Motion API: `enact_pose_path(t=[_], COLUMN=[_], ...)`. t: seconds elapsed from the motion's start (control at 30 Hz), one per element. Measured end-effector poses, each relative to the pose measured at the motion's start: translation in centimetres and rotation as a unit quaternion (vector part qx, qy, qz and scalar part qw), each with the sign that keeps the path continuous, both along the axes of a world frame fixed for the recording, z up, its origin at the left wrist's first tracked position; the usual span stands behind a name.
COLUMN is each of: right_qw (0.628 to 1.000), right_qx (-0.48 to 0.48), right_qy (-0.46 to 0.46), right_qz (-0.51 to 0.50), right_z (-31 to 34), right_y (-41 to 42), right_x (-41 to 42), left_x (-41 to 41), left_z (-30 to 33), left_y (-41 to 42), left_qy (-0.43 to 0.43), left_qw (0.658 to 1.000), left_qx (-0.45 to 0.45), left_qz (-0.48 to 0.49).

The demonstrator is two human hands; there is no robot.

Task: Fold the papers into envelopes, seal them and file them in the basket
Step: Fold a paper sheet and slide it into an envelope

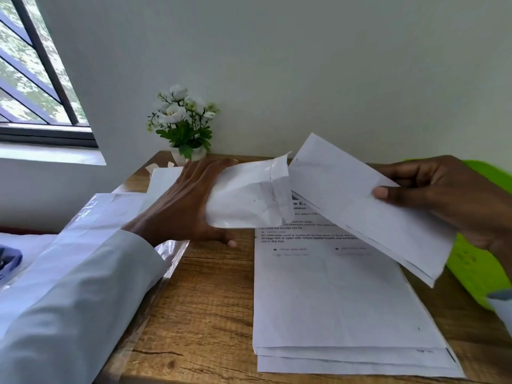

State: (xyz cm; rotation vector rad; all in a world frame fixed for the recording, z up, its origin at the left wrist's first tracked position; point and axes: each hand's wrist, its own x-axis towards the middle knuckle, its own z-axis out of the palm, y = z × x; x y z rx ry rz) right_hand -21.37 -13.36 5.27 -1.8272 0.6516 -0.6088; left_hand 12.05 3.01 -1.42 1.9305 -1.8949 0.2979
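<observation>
My left hand (182, 200) grips a white envelope (249, 195) above the wooden table, its flap open and pointing right. My right hand (443, 200) pinches a folded white paper (368, 212), thumb on top, and holds it tilted with its left end right at the envelope's open mouth. Below them a stack of printed sheets (338, 300) lies flat on the table. A bright green basket (476, 273) sits at the right edge, mostly hidden behind my right hand and the folded paper.
A small pot of white flowers (184, 126) stands at the table's back by the wall. A clear plastic pack of envelopes (155, 275) lies under my left sleeve at the table's left edge. A barred window (36, 79) is at the far left.
</observation>
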Motion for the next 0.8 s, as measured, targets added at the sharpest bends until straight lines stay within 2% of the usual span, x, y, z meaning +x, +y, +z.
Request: enact_pose_path(t=[0.23, 0.57, 0.8], right_qw=[1.0, 0.994, 0.98], right_qx=[-0.012, -0.04, -0.111], right_qy=[-0.015, 0.073, 0.141], right_qz=[0.021, 0.065, 0.084], right_z=[0.5, 1.0, 1.9], right_y=[0.3, 1.2, 0.6], right_x=[-0.6, 1.0, 1.1], left_x=[0.2, -0.4, -0.2], left_z=[-0.2, 0.3, 0.7], left_y=[-0.3, -0.4, -0.2], left_qy=[-0.012, -0.052, -0.075], left_qw=[1.0, 0.998, 0.996], left_qx=[0.004, -0.024, -0.034], left_qz=[0.013, 0.011, 0.018])
